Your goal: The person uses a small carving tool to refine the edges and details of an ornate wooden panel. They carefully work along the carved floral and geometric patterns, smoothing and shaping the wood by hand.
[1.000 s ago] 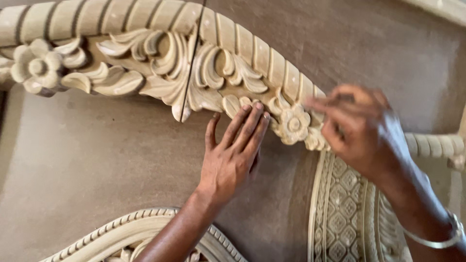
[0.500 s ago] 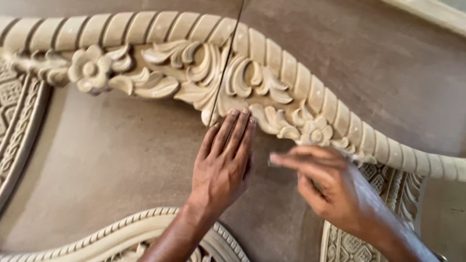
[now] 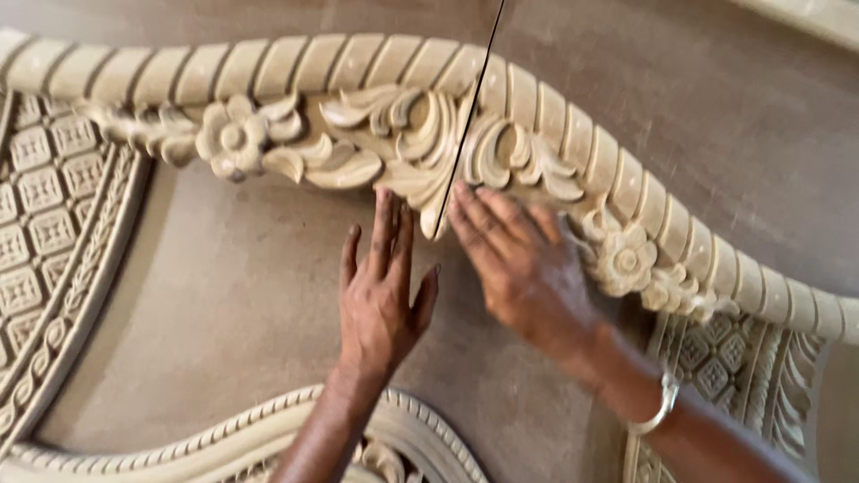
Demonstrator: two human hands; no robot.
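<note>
In the head view, a pale beige carved wooden moulding [image 3: 358, 72], with a ribbed rope-like band above curling leaves and flowers, arches across a flat dusty brown board [image 3: 179, 313]. A thin dark line [image 3: 467, 116] crosses the moulding slantwise at its middle. The left hand [image 3: 380, 295] lies flat on the board just left of the line's lower end, holding nothing. Its fingers are stretched out and close together, and the tips touch the bottom edge of the leaf scroll. The right hand [image 3: 523, 268] lies palm down just right of the line, also holding nothing, with its fingers slightly fanned over the scrollwork. It has a silvery metal bangle [image 3: 660, 407] at the wrist. One carved flower [image 3: 234, 136] sits well left of the line, and another [image 3: 626, 259] sits right of it, just beyond the right hand. Far left of the line is a pale lattice-carved panel [image 3: 36, 197], and below it is a beaded curved frame [image 3: 224, 438]. The step in hand looks like feeling or steadying the carving where the line crosses it. Any further move there calls for light, even pressure, since the thin leaf tips look fragile.
</note>
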